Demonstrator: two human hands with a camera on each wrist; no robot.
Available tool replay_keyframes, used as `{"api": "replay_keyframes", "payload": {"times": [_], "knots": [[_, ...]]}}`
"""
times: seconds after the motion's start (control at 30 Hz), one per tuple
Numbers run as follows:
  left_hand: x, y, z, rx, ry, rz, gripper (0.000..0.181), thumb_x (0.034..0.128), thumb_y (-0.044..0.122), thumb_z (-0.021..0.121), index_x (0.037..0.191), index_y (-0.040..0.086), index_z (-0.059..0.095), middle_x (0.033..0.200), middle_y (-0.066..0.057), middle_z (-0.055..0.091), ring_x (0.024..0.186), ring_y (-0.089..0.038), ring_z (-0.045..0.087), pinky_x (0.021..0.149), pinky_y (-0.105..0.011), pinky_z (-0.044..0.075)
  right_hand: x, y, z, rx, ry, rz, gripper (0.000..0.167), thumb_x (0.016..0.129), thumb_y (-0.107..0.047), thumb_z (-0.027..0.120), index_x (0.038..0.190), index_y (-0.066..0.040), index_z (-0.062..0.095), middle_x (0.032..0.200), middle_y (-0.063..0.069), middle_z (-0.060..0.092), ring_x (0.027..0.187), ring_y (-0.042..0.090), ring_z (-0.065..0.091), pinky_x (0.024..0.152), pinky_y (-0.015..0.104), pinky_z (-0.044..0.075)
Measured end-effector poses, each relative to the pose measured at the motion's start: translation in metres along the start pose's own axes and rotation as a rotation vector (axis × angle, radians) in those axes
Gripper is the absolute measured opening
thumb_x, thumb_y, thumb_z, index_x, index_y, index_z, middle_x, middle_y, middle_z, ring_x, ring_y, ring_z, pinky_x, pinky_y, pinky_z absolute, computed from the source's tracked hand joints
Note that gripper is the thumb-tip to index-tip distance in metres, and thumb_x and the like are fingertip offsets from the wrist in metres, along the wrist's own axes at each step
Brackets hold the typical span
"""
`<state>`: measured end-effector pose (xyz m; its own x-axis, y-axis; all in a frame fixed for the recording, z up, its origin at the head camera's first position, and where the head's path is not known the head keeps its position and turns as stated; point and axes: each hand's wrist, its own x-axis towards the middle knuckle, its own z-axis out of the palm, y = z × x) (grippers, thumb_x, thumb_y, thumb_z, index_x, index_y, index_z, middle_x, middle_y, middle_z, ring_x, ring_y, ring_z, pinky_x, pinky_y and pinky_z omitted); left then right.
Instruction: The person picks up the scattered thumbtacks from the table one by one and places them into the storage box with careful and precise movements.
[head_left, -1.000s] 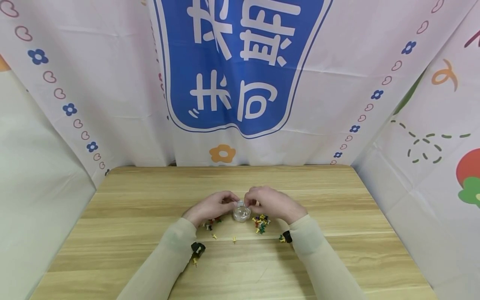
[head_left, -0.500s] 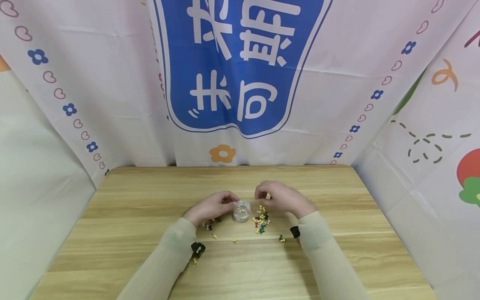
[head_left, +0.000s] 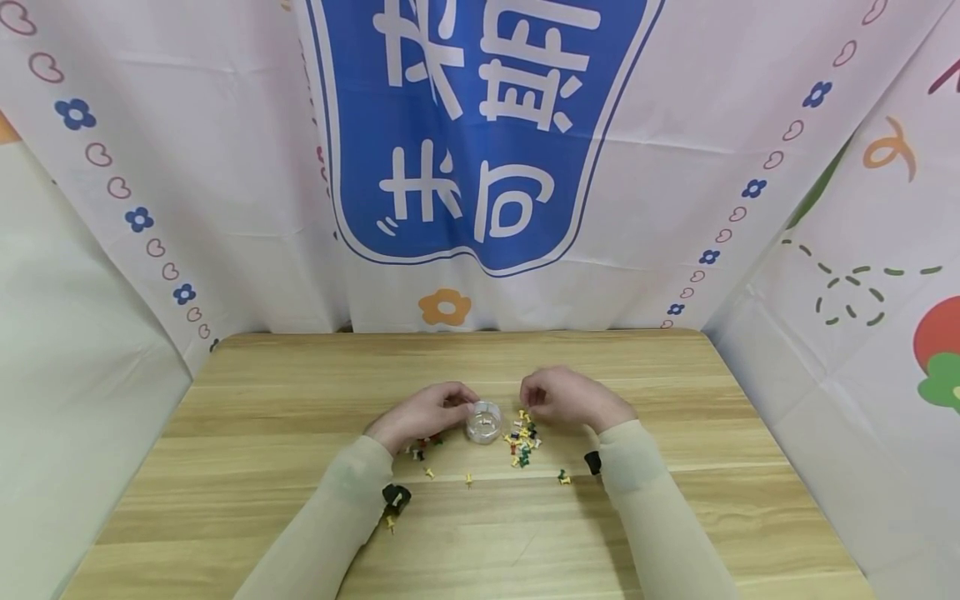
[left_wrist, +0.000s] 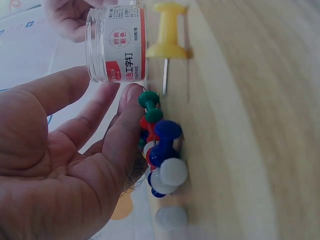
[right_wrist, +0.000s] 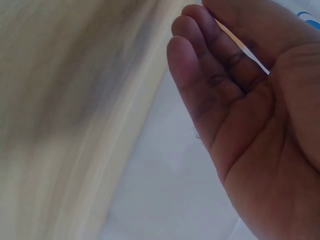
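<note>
A clear jar [head_left: 483, 423] with a red and white label [left_wrist: 125, 45] stands upright on the table; a small pale spot shows inside. My left hand [head_left: 431, 410] holds the jar from its left side, thumb and fingertips against the wall near the rim. Colored push pins [head_left: 523, 440] lie in a loose pile just right of the jar. Over that pile's far edge is my right hand [head_left: 572, 395], fingers bent downward. Whether a pin is between its fingertips is hidden. More push pins [left_wrist: 165, 145] lie beneath my left hand, partly covered by it.
Single yellow pins [head_left: 468, 480] lie nearer the front, another yellow pin [head_left: 390, 523] by the left cuff. A yellow and green pair of pins [head_left: 564, 477] lies near the right sleeve. Black devices [head_left: 396, 498] sit at both cuffs. A printed curtain [head_left: 637, 292] hangs behind the wooden table.
My right hand has moved from above the jar's mouth rightward to the pin pile, its fingers now drawn closer together. My left hand and the jar have stayed in place.
</note>
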<state>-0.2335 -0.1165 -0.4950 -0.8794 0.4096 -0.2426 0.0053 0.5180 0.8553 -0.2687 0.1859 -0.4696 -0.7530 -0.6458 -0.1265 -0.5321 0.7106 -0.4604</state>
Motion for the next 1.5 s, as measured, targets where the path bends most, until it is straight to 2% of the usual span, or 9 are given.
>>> {"api": "replay_keyframes", "payload": {"times": [0.17,0.4,0.77,1.1,1.27,1.5], "knots": [[0.0,0.001,0.0,0.003,0.002,0.007,0.027,0.1182,0.026,0.07,0.14,0.011,0.078,0.134,-0.01,0.077,0.115,-0.021,0.068,0.096,-0.034,0.055,0.001,0.001,0.004,0.004,-0.037,0.026,0.013,0.103,-0.002,0.085,0.104,-0.015,0.082,0.106,-0.001,0.083,0.097,0.007,0.07,0.098,0.035,0.065],[0.001,0.0,0.0,0.005,-0.001,0.009,0.027,0.1181,0.026,0.07,0.14,0.011,0.078,0.134,-0.009,0.077,0.116,-0.021,0.068,0.097,-0.034,0.055,0.002,0.0,0.008,-0.007,-0.06,0.046,0.013,0.105,-0.004,0.085,0.1,-0.015,0.08,0.098,-0.006,0.077,0.09,0.007,0.064,0.091,0.03,0.06],[-0.001,0.002,0.0,-0.001,-0.016,0.023,0.029,0.1181,0.026,0.07,0.141,0.009,0.077,0.134,-0.011,0.077,0.115,-0.021,0.068,0.096,-0.034,0.055,0.002,-0.002,0.01,-0.024,-0.043,0.077,0.015,0.106,-0.004,0.083,0.098,-0.017,0.079,0.093,-0.006,0.075,0.087,0.009,0.063,0.086,0.03,0.058],[-0.002,0.003,0.0,0.007,-0.015,0.028,0.029,0.1181,0.026,0.071,0.141,0.008,0.077,0.134,-0.011,0.077,0.115,-0.021,0.068,0.097,-0.035,0.056,0.0,-0.004,0.011,-0.041,-0.017,0.143,0.006,0.106,-0.013,0.086,0.103,-0.017,0.083,0.095,-0.006,0.077,0.086,0.011,0.065,0.084,0.033,0.059],[-0.003,0.003,-0.001,0.001,-0.014,0.034,0.03,0.118,0.025,0.071,0.141,0.008,0.076,0.134,-0.012,0.077,0.115,-0.021,0.068,0.096,-0.034,0.056,0.0,-0.005,0.009,-0.052,-0.012,0.147,0.001,0.107,-0.016,0.085,0.107,-0.015,0.085,0.098,-0.005,0.078,0.087,0.011,0.065,0.085,0.033,0.059],[-0.002,0.003,0.0,-0.003,-0.016,0.03,0.029,0.118,0.025,0.07,0.141,0.008,0.077,0.134,-0.012,0.076,0.115,-0.022,0.067,0.096,-0.034,0.055,-0.001,-0.007,0.004,-0.083,0.015,0.121,0.007,0.107,-0.011,0.081,0.104,-0.017,0.083,0.097,-0.005,0.077,0.088,0.011,0.065,0.087,0.035,0.061]]}}
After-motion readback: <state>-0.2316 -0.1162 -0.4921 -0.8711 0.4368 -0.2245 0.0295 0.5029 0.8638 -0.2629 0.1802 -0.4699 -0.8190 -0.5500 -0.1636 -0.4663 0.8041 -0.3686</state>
